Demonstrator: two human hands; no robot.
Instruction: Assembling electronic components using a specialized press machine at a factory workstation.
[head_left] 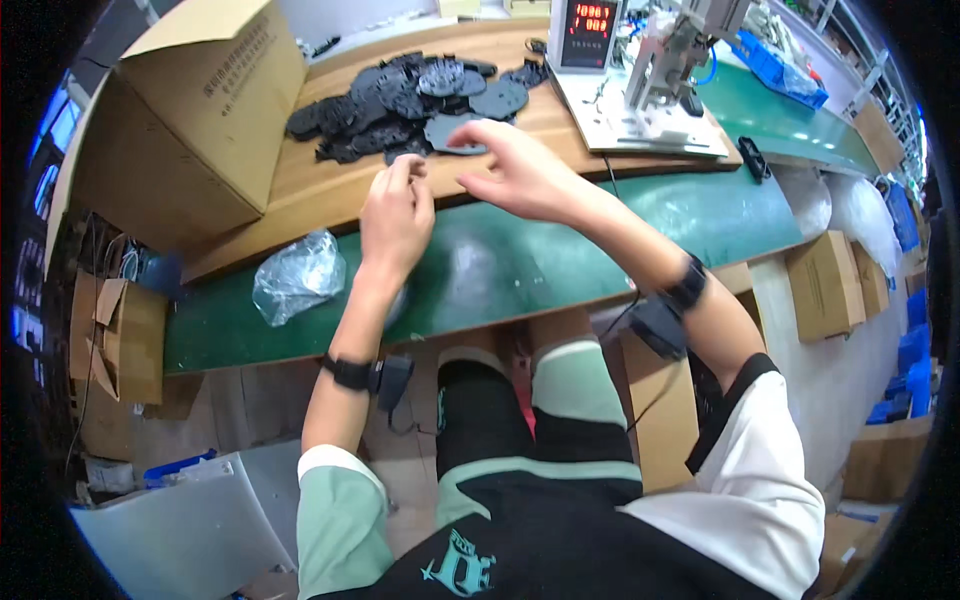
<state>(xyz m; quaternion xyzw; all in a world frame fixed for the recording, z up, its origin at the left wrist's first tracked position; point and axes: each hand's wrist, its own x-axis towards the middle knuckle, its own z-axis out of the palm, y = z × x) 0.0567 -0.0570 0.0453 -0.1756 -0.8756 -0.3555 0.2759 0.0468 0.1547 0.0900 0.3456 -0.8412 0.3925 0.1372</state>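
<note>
R hand (pixel 513 172): thumb & fingers wide apart, at nr edge of heaped flat black plastic discs (pixel 405 95) on brown wooden board (pixel 325 195). L hand (pixel 396 218) close by, fingers curled; can't tell if holding anything. Crumpled clear plastic bag (pixel 298 277) on green tabletop (pixel 485 265).

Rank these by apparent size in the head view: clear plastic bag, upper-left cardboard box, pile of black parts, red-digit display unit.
1. Cardboard box
2. Pile of black parts
3. Clear plastic bag and display unit: too alike to rank; the display sits farther away, cut by the top edge.
</note>
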